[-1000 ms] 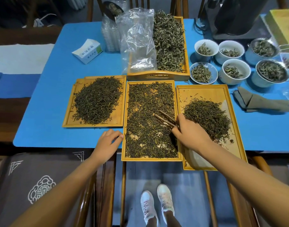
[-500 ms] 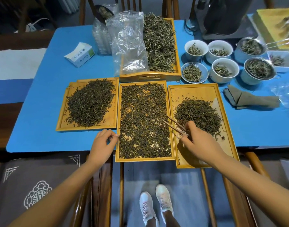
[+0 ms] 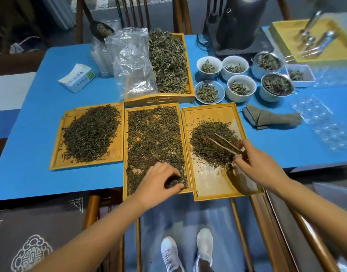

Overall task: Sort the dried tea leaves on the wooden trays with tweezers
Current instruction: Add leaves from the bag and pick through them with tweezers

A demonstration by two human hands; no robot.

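Tea leaves (image 3: pixel 155 138) lie spread thin over the middle tray (image 3: pixel 126 154), w/ two heaped piles either side: one on the left tray (image 3: pixel 117 156), one on the right tray (image 3: pixel 212 112). Judging by look, the leaves are dry, wiry, v. light and brittle, so they'd crumble under a hard squeeze and scatter at a careless sweep. Best picked singly or in small tufts, tips closing gently across a leaf, not along it.

Tweezers (image 3: pixel 224 144) look like dark wood or bamboo, stiff, tips apart over the right-hand pile. Right hand (image 3: pixel 255 165) grasps them at the back end, fingers curled round; whether any leaf sits between the tips I can't tell, view's blurred there. Left hand (image 3: pixel 158 181) is down at the near end of the middle tray, fingers bent and pinching a small dark clump of leaves.

Edges: all three trays have low raised rims, touching or nearly so side by side, so tips must lift over two rims when crossing. Middle and right trays overhang the near edge of the blue table (image 3: pixel 31 134), so pressing down there could tip them, IMO. A fourth tray (image 3: pixel 190 75) of paler leaves butts the far ends; bowls (image 3: pixel 209 66) and a folded cloth (image 3: pixel 270 118) crowd far right. Open room is mostly bare table left of the left tray.
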